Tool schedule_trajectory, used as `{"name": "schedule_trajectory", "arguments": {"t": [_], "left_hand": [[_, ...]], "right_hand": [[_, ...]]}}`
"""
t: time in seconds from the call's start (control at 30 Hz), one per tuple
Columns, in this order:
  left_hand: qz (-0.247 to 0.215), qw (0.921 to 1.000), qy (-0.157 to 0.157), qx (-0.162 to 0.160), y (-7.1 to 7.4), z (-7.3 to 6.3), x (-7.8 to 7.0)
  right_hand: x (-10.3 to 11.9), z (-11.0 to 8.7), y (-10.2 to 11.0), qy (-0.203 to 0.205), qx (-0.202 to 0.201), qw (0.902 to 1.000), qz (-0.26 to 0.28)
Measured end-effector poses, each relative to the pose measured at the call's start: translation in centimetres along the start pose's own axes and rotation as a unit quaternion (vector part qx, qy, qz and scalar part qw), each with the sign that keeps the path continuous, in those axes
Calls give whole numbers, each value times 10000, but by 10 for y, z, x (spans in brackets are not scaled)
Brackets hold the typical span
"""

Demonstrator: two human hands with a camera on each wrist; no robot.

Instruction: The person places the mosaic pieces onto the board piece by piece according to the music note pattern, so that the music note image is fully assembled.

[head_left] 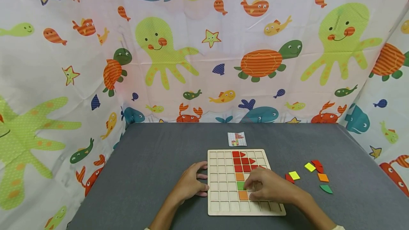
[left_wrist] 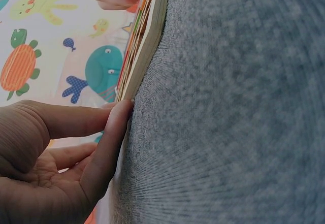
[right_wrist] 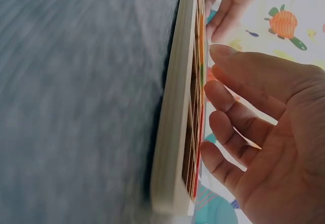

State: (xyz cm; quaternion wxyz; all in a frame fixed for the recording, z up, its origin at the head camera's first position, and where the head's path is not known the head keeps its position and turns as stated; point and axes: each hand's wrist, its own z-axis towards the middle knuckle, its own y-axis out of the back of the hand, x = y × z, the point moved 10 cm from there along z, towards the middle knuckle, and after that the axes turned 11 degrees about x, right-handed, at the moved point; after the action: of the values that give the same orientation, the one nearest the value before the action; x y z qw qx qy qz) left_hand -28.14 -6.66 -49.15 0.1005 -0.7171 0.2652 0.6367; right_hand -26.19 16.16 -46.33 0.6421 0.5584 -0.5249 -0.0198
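Observation:
A square wooden grid board [head_left: 219,186] lies flat on the grey cloth. My left hand [head_left: 190,183] touches its left edge with the fingertips and thumb. My right hand [head_left: 270,186] is over the board's right half, fingers slightly bent, fingertips right beside a green square [head_left: 240,185] and an orange square [head_left: 243,195]. Nothing shows between its fingers in the right wrist view. Another orange square [head_left: 239,176] sits above the green one in the same column. Red squares [head_left: 236,161] and red triangles [head_left: 252,160] fill cells near the top, partly hidden by the right hand.
Right of the board lie loose pieces: yellow squares [head_left: 294,175], red pieces [head_left: 317,166], an orange piece [head_left: 323,177] and a green quarter-round piece [head_left: 326,189]. Behind the board is a small printed pattern card [head_left: 237,139]. A sea-animal curtain [head_left: 204,91] hangs at the back and sides.

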Motion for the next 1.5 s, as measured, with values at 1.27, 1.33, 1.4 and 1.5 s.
{"name": "schedule_trajectory", "arguments": {"t": [1.27, 1.33, 1.4, 1.5], "left_hand": [[6, 9999, 100, -22, 0, -1, -1], [-2, 9999, 103, -21, 0, -1, -1], [-7, 9999, 104, -22, 0, -1, 0], [-10, 9999, 104, -22, 0, -1, 0]], "right_hand": [[-86, -88, 52, -995, -756, 9922, 9], [-88, -89, 54, -1036, -765, 9917, -31], [-88, -90, 55, -1033, -784, 9914, -145], [-89, -92, 56, -996, -818, 9913, -254]]}}
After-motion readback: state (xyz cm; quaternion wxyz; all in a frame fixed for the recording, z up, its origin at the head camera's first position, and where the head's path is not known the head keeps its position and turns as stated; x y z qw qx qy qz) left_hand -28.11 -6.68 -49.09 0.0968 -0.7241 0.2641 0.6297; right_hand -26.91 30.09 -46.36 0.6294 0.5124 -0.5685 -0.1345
